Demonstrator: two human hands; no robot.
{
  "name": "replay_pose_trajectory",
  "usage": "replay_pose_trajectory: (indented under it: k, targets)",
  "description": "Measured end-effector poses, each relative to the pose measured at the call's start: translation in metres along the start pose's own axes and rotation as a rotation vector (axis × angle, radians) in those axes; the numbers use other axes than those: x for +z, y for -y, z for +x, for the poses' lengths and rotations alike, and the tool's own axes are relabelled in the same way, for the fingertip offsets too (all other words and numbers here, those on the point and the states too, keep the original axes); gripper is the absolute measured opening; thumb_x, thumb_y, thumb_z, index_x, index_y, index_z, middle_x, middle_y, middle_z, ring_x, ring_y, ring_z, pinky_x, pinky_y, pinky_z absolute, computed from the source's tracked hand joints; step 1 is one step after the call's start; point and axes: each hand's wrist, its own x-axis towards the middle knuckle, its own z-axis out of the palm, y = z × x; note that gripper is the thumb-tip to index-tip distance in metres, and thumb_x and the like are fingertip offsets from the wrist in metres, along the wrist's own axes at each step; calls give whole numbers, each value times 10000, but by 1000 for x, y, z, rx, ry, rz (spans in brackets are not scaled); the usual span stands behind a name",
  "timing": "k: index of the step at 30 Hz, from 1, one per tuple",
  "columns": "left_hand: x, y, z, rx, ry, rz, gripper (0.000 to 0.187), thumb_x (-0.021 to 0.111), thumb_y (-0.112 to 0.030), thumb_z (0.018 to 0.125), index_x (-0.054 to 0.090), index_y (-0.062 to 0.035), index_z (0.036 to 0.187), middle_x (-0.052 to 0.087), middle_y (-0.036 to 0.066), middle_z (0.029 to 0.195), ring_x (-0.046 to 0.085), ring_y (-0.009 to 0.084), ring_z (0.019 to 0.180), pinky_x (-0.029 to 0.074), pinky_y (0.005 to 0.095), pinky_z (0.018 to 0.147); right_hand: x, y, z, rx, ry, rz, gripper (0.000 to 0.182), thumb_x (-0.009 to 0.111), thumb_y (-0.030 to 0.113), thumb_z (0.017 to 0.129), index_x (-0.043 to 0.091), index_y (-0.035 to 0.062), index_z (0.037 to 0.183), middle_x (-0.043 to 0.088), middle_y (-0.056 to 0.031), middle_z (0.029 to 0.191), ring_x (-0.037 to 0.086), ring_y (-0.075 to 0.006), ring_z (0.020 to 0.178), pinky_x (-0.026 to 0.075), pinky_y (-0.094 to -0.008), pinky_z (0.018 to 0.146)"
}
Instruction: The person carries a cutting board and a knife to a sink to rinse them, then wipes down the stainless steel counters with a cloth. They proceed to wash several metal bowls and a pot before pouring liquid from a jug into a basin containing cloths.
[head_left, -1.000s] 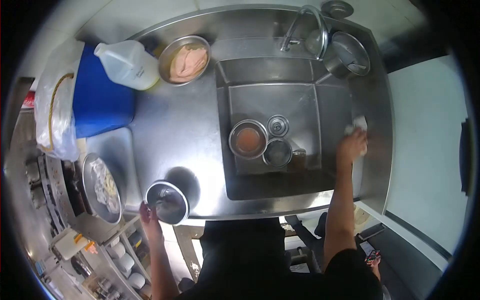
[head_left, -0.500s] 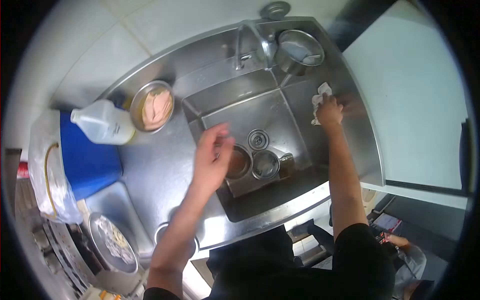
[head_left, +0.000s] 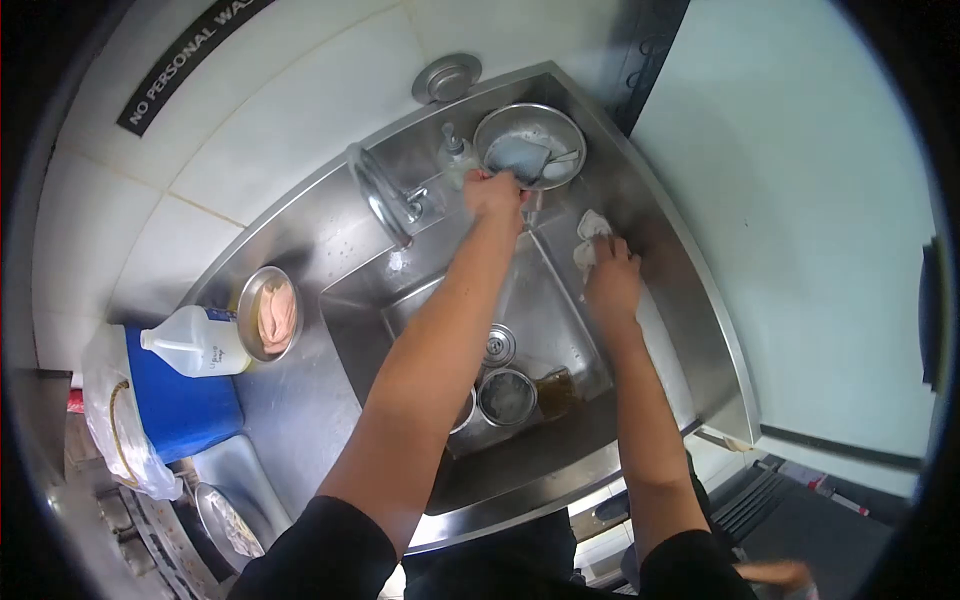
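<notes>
My left hand reaches across the sink to the near rim of a round metal bowl. Its fingers close at that rim, partly hidden by the hand itself. Inside the bowl lie a grey-blue sponge-like piece and a white piece in some suds. On the right ledge of the sink, my right hand is closed on a crumpled white cloth, pressing it to the steel. A pump bottle stands just left of the bowl.
The faucet arches over the steel basin. Near the drain stand a round container and a brown item. Leftward are a bowl with pink cloth, a plastic jug and a blue box.
My left hand has gone from above the basin up to the metal bowl. My right hand stays on the cloth at the right ledge. The view has shifted.
</notes>
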Motion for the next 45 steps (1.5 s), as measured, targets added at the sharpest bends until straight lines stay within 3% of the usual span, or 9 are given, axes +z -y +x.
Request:
replay_pose_trajectory:
  k: [11, 17, 20, 24, 33, 37, 40, 44, 45]
  targets:
    - [-143, 11, -121, 27, -86, -60, 241, 609, 53, 823, 464, -140, 808, 543, -10, 795, 538, 113, 734, 440, 316, 628, -38, 9, 30, -104, -136, 431, 620, 628, -26, 830, 511, 115, 1422, 495, -174, 1444, 502, -449, 1236, 447, -508, 1044]
    - [-229, 11, -186, 25, -84, -6, 212, 535, 124, 821, 508, -76, 884, 614, 41, 920, 608, 137, 829, 497, 296, 813, 15, 80, 135, -604, -182, 434, 579, 543, -54, 859, 553, 134, 1406, 457, -82, 1518, 418, -390, 1377, 360, -493, 1162]
    - [-250, 10, -205, -8, -135, 33, 222, 525, 133, 824, 509, -75, 901, 617, 46, 920, 611, 139, 818, 498, 286, 802, 63, 96, 170, -735, -3, 290, 555, 521, -30, 884, 567, 145, 1409, 438, -46, 1543, 358, -349, 1451, 284, -484, 1221]
    - [-259, 4, -221, -44, -131, 18, 231, 526, 137, 826, 506, -83, 895, 620, 42, 907, 610, 132, 808, 494, 281, 776, 55, 93, 178, -688, 85, 171, 539, 519, 13, 904, 554, 152, 1424, 410, -54, 1570, 330, -348, 1475, 218, -478, 1253]
    - [-280, 4, -232, -59, -82, 2, 245, 540, 143, 816, 503, -82, 905, 618, 38, 886, 610, 130, 797, 492, 280, 764, 68, 108, 173, -268, 13, 181, 479, 507, 50, 935, 567, 149, 1401, 444, -80, 1547, 388, -377, 1437, 360, -434, 1193]
    - [-280, -7, -245, -79, -84, 0, 241, 546, 141, 813, 514, -75, 916, 628, 45, 908, 616, 138, 819, 498, 292, 811, 70, 119, 171, -618, 9, 193, 383, 539, 94, 930, 638, 135, 1297, 536, -94, 1459, 529, -328, 1331, 461, -430, 1097]
    - [-301, 2, -248, -46, -61, -18, 238, 547, 140, 811, 528, -63, 933, 644, 60, 943, 633, 155, 855, 506, 302, 840, 59, 110, 200, -278, 86, 89, 337, 554, 104, 921, 656, 94, 1242, 565, -135, 1398, 606, -344, 1217, 485, -450, 1046]
    - [-306, -5, -256, -82, -79, -24, 242, 552, 139, 808, 547, -52, 956, 665, 80, 989, 656, 177, 914, 516, 317, 877, 17, 101, 192, 48, -298, 588, 418, 571, 55, 879, 557, 24, 1296, 558, -219, 1317, 615, -427, 1137, 502, -490, 991]
    - [-308, -2, -255, -81, -76, -36, 242, 552, 140, 807, 549, -50, 958, 668, 83, 995, 658, 180, 919, 518, 320, 878, 5, 108, 193, -44, -419, 644, 440, 577, 39, 868, 542, 32, 1306, 542, -226, 1326, 598, -434, 1156, 496, -492, 997]
